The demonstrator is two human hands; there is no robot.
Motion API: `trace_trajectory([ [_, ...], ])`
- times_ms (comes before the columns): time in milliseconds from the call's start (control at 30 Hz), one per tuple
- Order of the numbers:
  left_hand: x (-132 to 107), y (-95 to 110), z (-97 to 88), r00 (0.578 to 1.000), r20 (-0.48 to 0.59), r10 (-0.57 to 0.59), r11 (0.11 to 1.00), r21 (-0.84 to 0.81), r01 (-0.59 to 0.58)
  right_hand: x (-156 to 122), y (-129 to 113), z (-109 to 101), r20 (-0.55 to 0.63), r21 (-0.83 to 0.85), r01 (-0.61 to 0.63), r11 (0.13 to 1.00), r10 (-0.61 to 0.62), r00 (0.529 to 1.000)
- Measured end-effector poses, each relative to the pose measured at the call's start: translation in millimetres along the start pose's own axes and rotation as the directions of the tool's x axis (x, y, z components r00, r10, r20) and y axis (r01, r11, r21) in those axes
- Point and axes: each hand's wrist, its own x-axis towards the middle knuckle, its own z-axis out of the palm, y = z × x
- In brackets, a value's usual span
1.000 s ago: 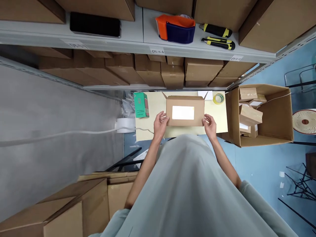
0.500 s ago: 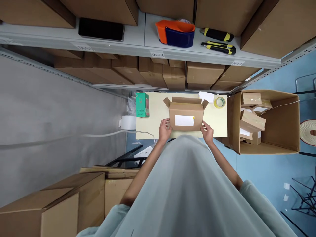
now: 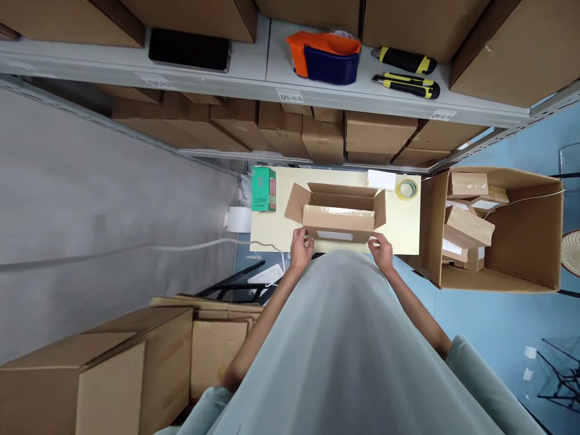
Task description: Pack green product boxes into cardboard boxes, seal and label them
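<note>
A small cardboard box (image 3: 338, 212) stands on the pale yellow table (image 3: 276, 226) with its top flaps spread and its inside showing. A white label shows low on its near side. My left hand (image 3: 301, 248) grips the box's near left corner with fingers curled. My right hand (image 3: 380, 250) holds the near right corner the same way. A green carton (image 3: 263, 189) lies at the table's left end. A white card (image 3: 381, 179) and a roll of tape (image 3: 406, 188) sit at the far right corner.
A large cardboard bin (image 3: 498, 226) of sealed parcels stands right of the table. The shelf above holds a phone (image 3: 189, 49), an orange and blue tape dispenser (image 3: 324, 55) and two yellow-black knives (image 3: 405, 72). Cartons (image 3: 113, 362) are stacked at lower left. A label roll (image 3: 238, 219) hangs left of the table.
The box has been tipped upright: its labelled face went from facing up to facing me, and its open top now shows. Both hands slid down to its near corners.
</note>
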Motion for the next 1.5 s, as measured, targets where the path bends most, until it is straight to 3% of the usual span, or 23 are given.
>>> trace_trajectory([
  [133,11,1,9.7,0.993,-0.006,-0.122,0.992,-0.035,0.122,16,-1,-1,0.03,-0.063,-0.135,0.989,0.137,0.99],
  [200,8,6,5.8,0.988,-0.053,-0.144,0.989,-0.033,0.142,18,-6,-12,0.011,-0.055,-0.139,0.989,0.14,0.99],
  [267,-2,19,-5.9,0.98,-0.177,-0.094,0.995,0.0,0.096,13,-17,-29,-0.084,-0.019,-0.092,0.996,0.09,0.992],
  [333,-13,39,-21.1,0.948,-0.315,0.042,0.995,0.096,-0.012,2,-37,-46,-0.224,-0.022,0.004,1.0,-0.009,0.975],
  [400,-17,61,-33.7,0.918,-0.363,0.158,0.976,0.196,-0.091,-11,-63,-56,-0.301,-0.094,0.13,0.987,-0.153,0.941],
  [467,-13,80,-39.3,0.929,-0.304,0.213,0.961,0.237,-0.143,-21,-88,-55,-0.254,-0.155,0.246,0.957,-0.28,0.926],
  [567,7,91,-36.1,0.964,-0.12,0.239,0.952,0.224,-0.208,-25,-110,-39,-0.042,-0.201,0.336,0.92,-0.351,0.935],
  [633,20,88,-31.2,0.974,-0.038,0.224,0.955,0.209,-0.211,-20,-108,-28,0.027,-0.249,0.302,0.92,-0.305,0.952],
  [733,29,76,-27.7,0.986,-0.001,0.168,0.966,0.199,-0.165,-7,-87,-20,-0.033,-0.288,0.156,0.945,-0.173,0.984],
  [833,29,63,-30.5,0.996,0.004,0.09,0.981,0.175,-0.089,4,-64,-21,-0.074,-0.215,0.078,0.973,-0.096,0.993],
  [967,31,48,-38.4,1.0,0.025,-0.01,0.996,0.085,0.008,19,-56,-26,-0.047,-0.161,0.177,0.971,-0.186,0.981],
  [1100,35,34,-44.0,0.99,0.13,-0.047,0.999,-0.021,0.05,44,-65,-31,-0.035,-0.119,0.273,0.955,-0.278,0.96],
  [1333,19,22,-35.1,0.961,0.272,0.039,0.991,0.113,-0.072,92,-69,-16,-0.171,-0.13,0.085,0.988,-0.107,0.98],
  [1500,15,20,-11.7,0.962,0.273,-0.008,0.975,0.215,-0.052,94,-61,2,-0.104,-0.276,0.122,0.954,-0.156,0.982],
])
